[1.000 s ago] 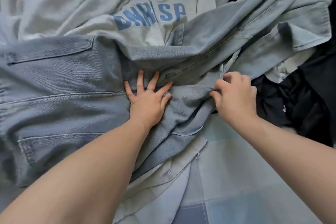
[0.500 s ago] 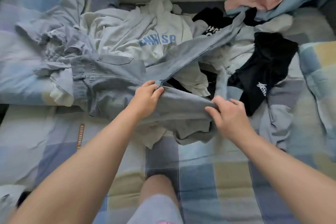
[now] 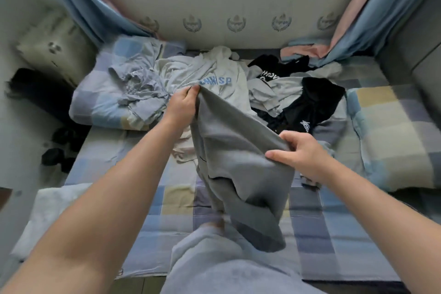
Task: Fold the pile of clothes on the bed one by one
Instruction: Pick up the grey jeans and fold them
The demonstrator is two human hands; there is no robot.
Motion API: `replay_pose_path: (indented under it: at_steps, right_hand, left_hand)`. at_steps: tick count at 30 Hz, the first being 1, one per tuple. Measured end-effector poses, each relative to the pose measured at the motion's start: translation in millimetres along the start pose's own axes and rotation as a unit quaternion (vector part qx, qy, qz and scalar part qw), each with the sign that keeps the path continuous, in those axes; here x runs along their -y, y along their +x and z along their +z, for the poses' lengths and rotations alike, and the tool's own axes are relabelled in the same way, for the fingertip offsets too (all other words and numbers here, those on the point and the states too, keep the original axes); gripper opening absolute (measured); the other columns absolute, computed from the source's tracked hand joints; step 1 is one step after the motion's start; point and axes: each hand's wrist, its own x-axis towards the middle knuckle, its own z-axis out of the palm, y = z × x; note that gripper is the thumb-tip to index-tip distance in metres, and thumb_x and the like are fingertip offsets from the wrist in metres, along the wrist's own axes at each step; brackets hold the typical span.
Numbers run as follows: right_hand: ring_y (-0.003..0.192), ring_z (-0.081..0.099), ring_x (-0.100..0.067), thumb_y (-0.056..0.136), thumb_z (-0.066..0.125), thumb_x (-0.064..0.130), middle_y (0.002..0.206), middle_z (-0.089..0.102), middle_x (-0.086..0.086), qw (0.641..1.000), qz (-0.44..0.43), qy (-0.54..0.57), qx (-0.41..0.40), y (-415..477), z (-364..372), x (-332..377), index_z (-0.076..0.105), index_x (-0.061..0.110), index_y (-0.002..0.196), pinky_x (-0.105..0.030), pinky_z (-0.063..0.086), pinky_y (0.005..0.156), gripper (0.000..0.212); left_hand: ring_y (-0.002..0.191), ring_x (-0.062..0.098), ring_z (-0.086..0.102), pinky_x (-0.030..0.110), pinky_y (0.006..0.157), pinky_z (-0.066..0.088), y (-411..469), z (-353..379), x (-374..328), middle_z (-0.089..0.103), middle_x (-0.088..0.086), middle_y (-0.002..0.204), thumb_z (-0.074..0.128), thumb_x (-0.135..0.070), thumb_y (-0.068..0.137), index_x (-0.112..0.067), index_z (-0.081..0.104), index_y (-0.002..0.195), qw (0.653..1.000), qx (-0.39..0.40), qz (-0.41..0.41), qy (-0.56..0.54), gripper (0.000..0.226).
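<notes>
I hold a grey-blue denim garment [image 3: 236, 155] up above the bed. My left hand [image 3: 181, 104] pinches its far top edge, and my right hand [image 3: 303, 153] grips its near right edge. The cloth hangs down between them toward my knee. Behind it lies the pile of clothes: a pale sweatshirt with blue letters [image 3: 210, 79], a crumpled light blue piece [image 3: 136, 83] on the left, and black garments [image 3: 315, 100] on the right.
The bed has a checked sheet [image 3: 310, 222] and a checked pillow [image 3: 95, 102] at the left. A checked quilt [image 3: 391, 131] is bunched at the right. Curtains [image 3: 372, 21] hang at both back corners. Dark items [image 3: 55, 155] lie on the floor at left.
The view has pulled back from the pile. Both hands have lifted the denim garment off the heap and drawn it toward me; it now hangs in the air.
</notes>
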Motion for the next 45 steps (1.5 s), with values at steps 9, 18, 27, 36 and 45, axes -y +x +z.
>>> replay_pose_path:
  at_steps: [9, 18, 27, 36, 45]
  right_hand:
    - [0.074, 0.071, -0.023, 0.089, 0.075, 0.013, 0.087, 0.075, -0.016, 0.997, -0.076, 0.027, -0.008, -55.8, -36.1, 83.5, 0.075, 0.006, 0.094, -0.039, 0.058, 0.071, 0.008]
    - [0.063, 0.058, -0.001, 0.081, 0.081, 0.021, 0.070, 0.064, 0.008, 0.961, -0.158, -0.227, 0.032, -65.2, 16.1, 130.6, 0.071, 0.020, 0.080, -0.023, 0.045, 0.061, 0.010]
    - [0.081, 0.065, -0.009, 0.074, 0.084, 0.039, 0.083, 0.069, 0.009, 0.943, -0.105, -0.316, -0.001, -71.4, 0.4, 155.8, 0.070, 0.027, 0.088, -0.035, 0.055, 0.075, 0.023]
    - [0.066, 0.052, -0.017, 0.081, 0.080, 0.035, 0.069, 0.061, -0.007, 0.956, -0.129, -0.238, -0.115, -66.8, 0.5, 202.8, 0.064, 0.019, 0.075, -0.036, 0.040, 0.063, 0.023]
    - [0.067, 0.055, -0.016, 0.091, 0.073, 0.030, 0.077, 0.064, -0.002, 0.909, -0.218, -0.209, -0.286, -69.5, -9.8, 313.4, 0.066, 0.018, 0.090, -0.028, 0.040, 0.060, 0.014]
  left_hand:
    - [0.104, 0.021, 0.065, 0.038, 0.084, 0.058, -54.8, -17.1, -59.9, 0.065, 0.003, 0.116, 0.062, -0.034, 0.099, -0.028, 0.067, 0.107, 0.989, 0.089, 0.036, 0.113, 0.012]
    - [0.101, 0.012, 0.065, 0.045, 0.101, 0.050, -157.8, 3.7, -65.7, 0.071, -0.009, 0.104, 0.073, -0.044, 0.080, -0.049, 0.065, 0.101, 0.900, 0.361, 0.167, 0.179, 0.022]
    - [0.056, 0.009, 0.037, 0.025, 0.054, 0.032, -138.3, -83.5, -122.8, 0.043, -0.007, 0.061, 0.064, -0.012, 0.098, -0.014, 0.048, 0.078, 0.908, 0.262, 0.236, 0.225, 0.026]
    - [0.070, 0.015, 0.049, 0.034, 0.069, 0.042, -128.0, -206.0, -176.7, 0.054, 0.002, 0.074, 0.066, -0.027, 0.097, -0.015, 0.059, 0.085, 0.905, 0.186, 0.265, 0.275, 0.018]
    - [0.089, 0.020, 0.070, 0.040, 0.090, 0.057, -134.0, -256.3, -227.7, 0.075, 0.010, 0.103, 0.055, -0.030, 0.103, -0.010, 0.073, 0.105, 0.953, 0.082, 0.253, 0.148, 0.027]
